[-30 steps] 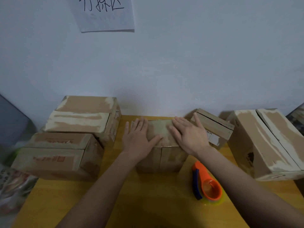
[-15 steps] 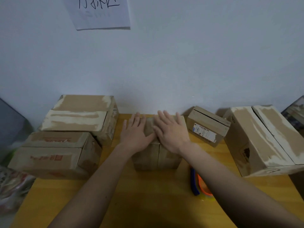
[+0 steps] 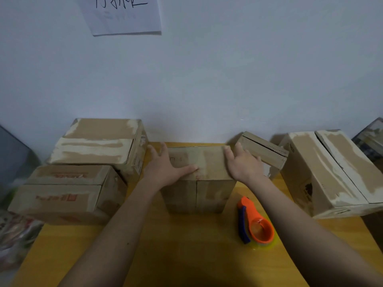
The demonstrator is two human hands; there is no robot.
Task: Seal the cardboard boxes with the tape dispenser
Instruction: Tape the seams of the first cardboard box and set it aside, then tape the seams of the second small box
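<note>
Head view: centre box [image 3: 209, 162] on yellow wooden table [image 3: 182, 251], flaps closed. Left hand [image 3: 165, 168] flat on top at left edge, fingers straight and spread, thumb lying across lid. Right hand [image 3: 242, 162] flat on right edge, fingers straight, gripping nothing. Orange tape dispenser [image 3: 256, 222] lies on table just right of box, untouched. Red print on low left box [image 3: 62, 195], blurred, unreadable. Paper sheet [image 3: 122, 15] on wall, black handwriting, illegible. White label on small tilted box [image 3: 263, 154], text too small.
</note>
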